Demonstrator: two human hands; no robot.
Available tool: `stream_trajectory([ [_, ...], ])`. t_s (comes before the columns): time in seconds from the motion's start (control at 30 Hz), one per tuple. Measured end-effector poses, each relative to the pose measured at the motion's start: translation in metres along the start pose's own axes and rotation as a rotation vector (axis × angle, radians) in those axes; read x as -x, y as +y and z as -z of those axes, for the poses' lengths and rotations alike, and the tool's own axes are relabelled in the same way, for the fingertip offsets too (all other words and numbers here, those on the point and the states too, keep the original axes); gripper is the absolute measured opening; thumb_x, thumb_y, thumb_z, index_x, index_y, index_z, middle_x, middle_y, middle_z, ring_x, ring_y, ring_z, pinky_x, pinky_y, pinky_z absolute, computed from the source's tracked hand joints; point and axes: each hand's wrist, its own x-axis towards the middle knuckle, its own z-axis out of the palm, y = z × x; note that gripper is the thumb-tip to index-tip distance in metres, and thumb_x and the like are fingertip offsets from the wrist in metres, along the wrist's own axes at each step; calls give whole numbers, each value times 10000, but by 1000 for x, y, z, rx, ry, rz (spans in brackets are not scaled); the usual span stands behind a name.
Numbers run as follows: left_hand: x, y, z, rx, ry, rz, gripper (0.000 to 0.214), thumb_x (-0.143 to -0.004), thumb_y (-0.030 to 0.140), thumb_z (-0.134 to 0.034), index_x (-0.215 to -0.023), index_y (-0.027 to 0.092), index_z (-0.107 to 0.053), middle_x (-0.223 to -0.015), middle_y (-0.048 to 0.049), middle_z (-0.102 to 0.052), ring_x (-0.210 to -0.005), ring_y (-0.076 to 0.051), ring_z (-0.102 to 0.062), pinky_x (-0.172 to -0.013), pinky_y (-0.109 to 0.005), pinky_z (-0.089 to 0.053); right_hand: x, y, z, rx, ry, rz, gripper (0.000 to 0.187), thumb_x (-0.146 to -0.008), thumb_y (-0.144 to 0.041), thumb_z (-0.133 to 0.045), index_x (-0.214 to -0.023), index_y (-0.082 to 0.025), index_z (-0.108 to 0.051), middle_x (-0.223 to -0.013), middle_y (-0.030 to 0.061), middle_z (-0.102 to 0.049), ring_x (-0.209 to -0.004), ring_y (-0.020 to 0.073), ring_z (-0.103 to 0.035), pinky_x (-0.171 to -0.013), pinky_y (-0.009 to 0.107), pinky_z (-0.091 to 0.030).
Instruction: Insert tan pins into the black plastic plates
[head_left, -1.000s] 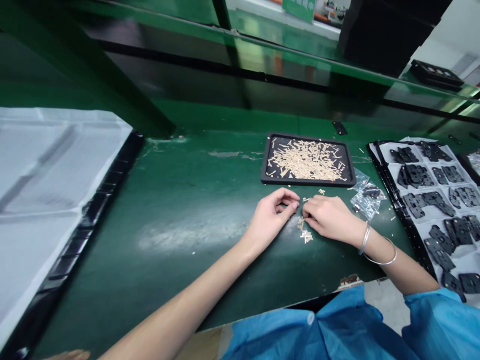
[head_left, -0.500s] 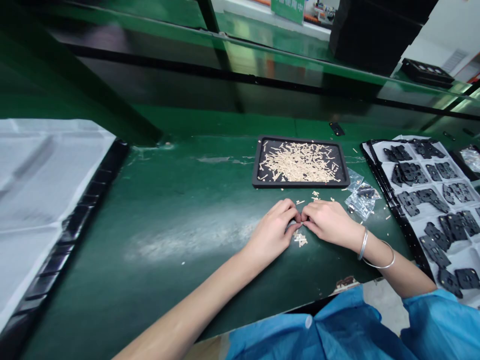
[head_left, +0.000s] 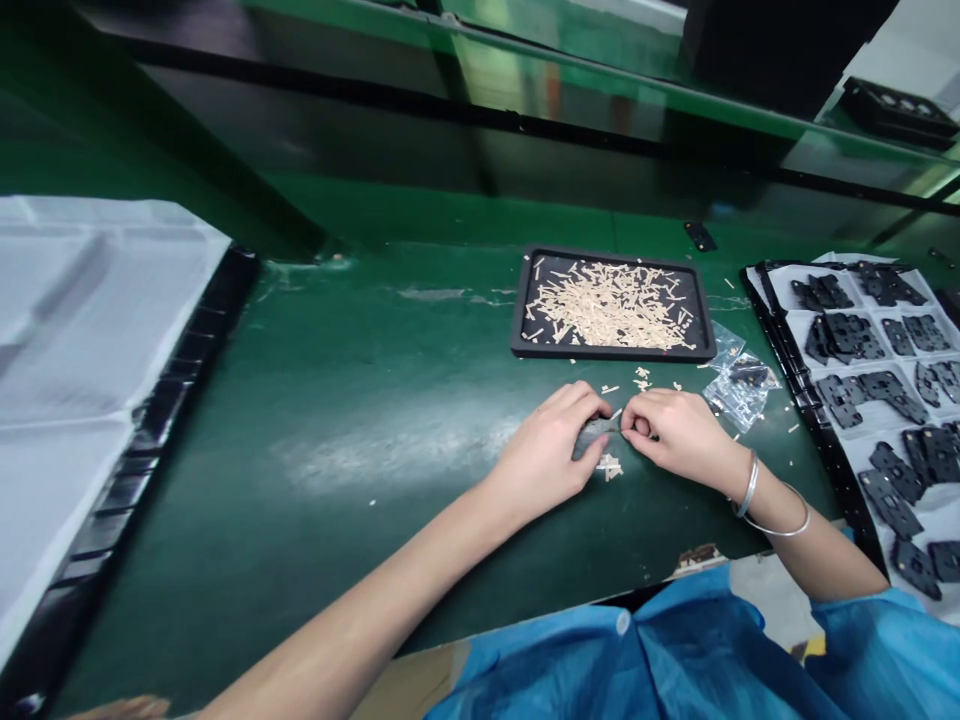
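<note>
My left hand [head_left: 553, 445] grips a small dark grey flat part [head_left: 592, 434] between thumb and fingers, low over the green table. At the part's right end, my right hand [head_left: 671, 425] is closed in a pinch; what lies between its fingertips is too small to make out. Just below the part lies a small heap of pale strips [head_left: 610, 467]. Beyond both hands sits a black tray [head_left: 517, 330] with a pile of pale thin strips [head_left: 607, 305] in it.
Right of the tray lie clear plastic bags [head_left: 739, 390] and scattered strips. A divided white-lined tray [head_left: 851, 440] holds several black flat parts [head_left: 892, 500]. At left lies a white-lined tray [head_left: 67, 330]. A green post [head_left: 225, 190] rises behind; a black part [head_left: 700, 236] lies near the back.
My hands have drawn slightly apart, so the dark part in my left hand shows more. The camera view has shifted a little, moving the scene up and rightward.
</note>
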Motion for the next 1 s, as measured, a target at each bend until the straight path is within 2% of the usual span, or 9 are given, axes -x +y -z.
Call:
stream_trajectory([
  [0.07, 0, 0, -2, -2, 0, -8, 56, -855, 156, -532, -877, 166, -582, -896, -60, -585, -865, -208, -542, -763, -337, -445, 0, 0, 0, -18, -1, -1, 91, -837, -115, -599, -770, -171, -626, -687, 2, -613, -695, 133, -543, -651, 238, -331],
  [0.17, 0, 0, -3, 66, 41, -2, 149, -872, 124, -482, -752, 167, -557, -804, -41, -571, -815, -183, -534, -739, -309, -421, -1, 0, -1, -77, 13, -30, 22, -822, -165, -647, -835, -177, -635, -661, -19, -589, -669, 127, -525, -628, 234, -322],
  [0.2, 0, 0, -2, 115, 59, 16, 157, -870, 126, -483, -735, 166, -552, -777, -31, -565, -778, -168, -528, -717, -295, -414, -1, 0, -1, -115, 25, -39, 49, -815, -181, -663, -858, -180, -638, -656, -26, -584, -655, 120, -517, -619, 231, -321],
  [0.3, -1, 3, 4, 289, 84, 111, 135, -854, 195, -522, -730, 164, -565, -714, -5, -551, -666, -131, -490, -636, -262, -385, -2, -1, -3, -336, 46, -63, 27, -830, -208, -652, -832, -181, -650, -630, -43, -574, -591, 89, -496, -593, 212, -345],
  [0.4, -2, 7, 10, 476, 55, 211, 153, -834, 269, -539, -728, 162, -567, -686, 6, -541, -636, -121, -477, -606, -250, -371, -2, -2, -6, -632, 73, -89, 111, -845, -243, -622, -763, -171, -644, -630, -33, -598, -567, 76, -516, -551, 192, -378],
  [0.5, -2, 11, 14, 643, 17, 253, 165, -815, 306, -552, -735, 162, -557, -683, 9, -543, -635, -118, -488, -606, -242, -385, -2, -3, -8, -837, 127, -98, 134, -823, -279, -633, -752, -166, -627, -667, -10, -637, -597, 91, -566, -535, 193, -414],
  [0.57, -2, 14, 14, 693, -6, 255, 176, -810, 324, -561, -744, 161, -561, -693, 3, -562, -643, -120, -506, -614, -242, -402, -3, -3, -9, -894, 160, -106, 135, -819, -285, -629, -757, -166, -616, -676, -2, -647, -612, 99, -591, -547, 203, -444],
  [1.0, -1, 16, 9, 515, -9, 229, 207, -820, 339, -513, -725, 160, -558, -646, 5, -549, -586, -117, -470, -564, -241, -359, -2, -7, -11, -895, 274, -121, 122, -805, -276, -628, -758, -164, -632, -699, 10, -658, -633, 110, -606, -542, 215, -451],
])
